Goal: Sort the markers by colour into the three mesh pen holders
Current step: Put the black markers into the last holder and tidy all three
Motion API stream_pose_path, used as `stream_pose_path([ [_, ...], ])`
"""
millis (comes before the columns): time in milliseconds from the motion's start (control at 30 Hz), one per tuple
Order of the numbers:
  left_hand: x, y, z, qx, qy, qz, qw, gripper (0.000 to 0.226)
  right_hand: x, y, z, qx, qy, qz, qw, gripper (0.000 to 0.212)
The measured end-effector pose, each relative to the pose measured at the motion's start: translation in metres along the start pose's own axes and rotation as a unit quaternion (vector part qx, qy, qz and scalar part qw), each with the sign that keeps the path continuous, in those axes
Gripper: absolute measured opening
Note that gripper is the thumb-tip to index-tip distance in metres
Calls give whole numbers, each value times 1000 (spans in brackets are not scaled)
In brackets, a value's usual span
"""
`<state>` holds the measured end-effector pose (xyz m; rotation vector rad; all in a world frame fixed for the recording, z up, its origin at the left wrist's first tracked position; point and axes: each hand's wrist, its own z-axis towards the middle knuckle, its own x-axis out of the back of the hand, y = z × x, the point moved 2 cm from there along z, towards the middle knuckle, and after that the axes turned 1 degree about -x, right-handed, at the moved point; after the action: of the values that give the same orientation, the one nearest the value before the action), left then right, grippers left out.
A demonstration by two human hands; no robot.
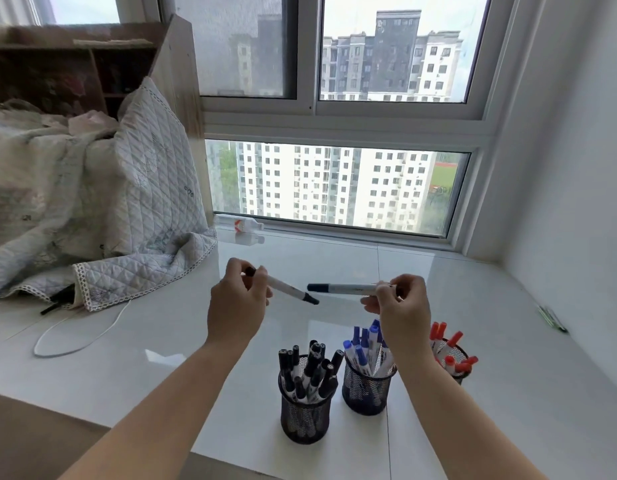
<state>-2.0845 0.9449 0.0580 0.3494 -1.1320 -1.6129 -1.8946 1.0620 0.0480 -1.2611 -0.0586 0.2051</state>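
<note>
Mid-frame, left hand point(236, 303) pinching a black-capped white marker point(289, 292); right hand point(398, 301) pinching a dark-blue-capped white marker point(341, 288). Below, three black mesh pen holders point(305, 415). Last markers, probably; next, dropping each by colour.

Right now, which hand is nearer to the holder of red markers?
Right. The right hand is just up-left of the red holder; the left hand is far left.
</note>
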Motion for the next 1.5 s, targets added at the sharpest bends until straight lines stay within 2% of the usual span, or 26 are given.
stream_pose_path([
  [67, 0, -10, -3, 111, 9, -95, 989, 9, 3, 2, 0, -93, 13, 92, 991, 7],
  [100, 0, -15, -4, 177, 7, -154, 972, 8, 3, 3, -1, -151, 12, 161, 975, 6],
  [200, -5, -26, -12, 331, -25, -322, 887, 9, -3, 4, -6, -287, -15, 334, 898, 9],
  [267, -10, -27, -18, 375, -45, -421, 824, 12, -8, 4, -11, -333, -47, 378, 862, 14],
  [333, -14, -27, -23, 387, -55, -500, 773, 13, -13, 5, -16, -354, -82, 390, 846, 20],
  [400, -17, -26, -25, 381, -72, -536, 750, 9, -18, 6, -20, -360, -111, 385, 842, 25],
  [467, -19, -26, -25, 361, -98, -536, 757, 9, -20, 7, -22, -347, -131, 366, 853, 29],
  [533, -19, -26, -27, 334, -121, -509, 784, 11, -22, 10, -23, -333, -153, 349, 863, 31],
  [667, -18, -27, -33, 259, -135, -376, 879, 9, -23, 14, -30, -297, -183, 311, 884, 21],
  [733, -15, -28, -38, 196, -120, -284, 931, 10, -21, 18, -35, -260, -182, 246, 916, 14],
  [833, -14, -27, -47, 109, -111, -182, 971, 18, -19, 24, -45, -173, -189, 71, 964, 11],
  [967, -14, -29, -53, 76, -88, -102, 988, 10, -19, 29, -55, -90, -207, -41, 973, 12],
  [1100, -15, -30, -56, 67, -99, -82, 989, 11, -20, 44, -65, -27, -238, -187, 953, 10],
  [1200, -14, -31, -56, 66, -100, -71, 990, 15, -21, 48, -68, -1, -242, -220, 945, 17],
  [1333, -12, -33, -57, 47, -94, -39, 994, 32, -21, 48, -68, 28, -208, -233, 950, 27],
  [1400, -11, -34, -57, 45, -87, -26, 995, 41, -21, 45, -71, 64, -188, -249, 948, 44],
  [1500, -12, -34, -56, 39, -85, -13, 996, 49, -21, 43, -76, 124, -168, -285, 935, 84],
])
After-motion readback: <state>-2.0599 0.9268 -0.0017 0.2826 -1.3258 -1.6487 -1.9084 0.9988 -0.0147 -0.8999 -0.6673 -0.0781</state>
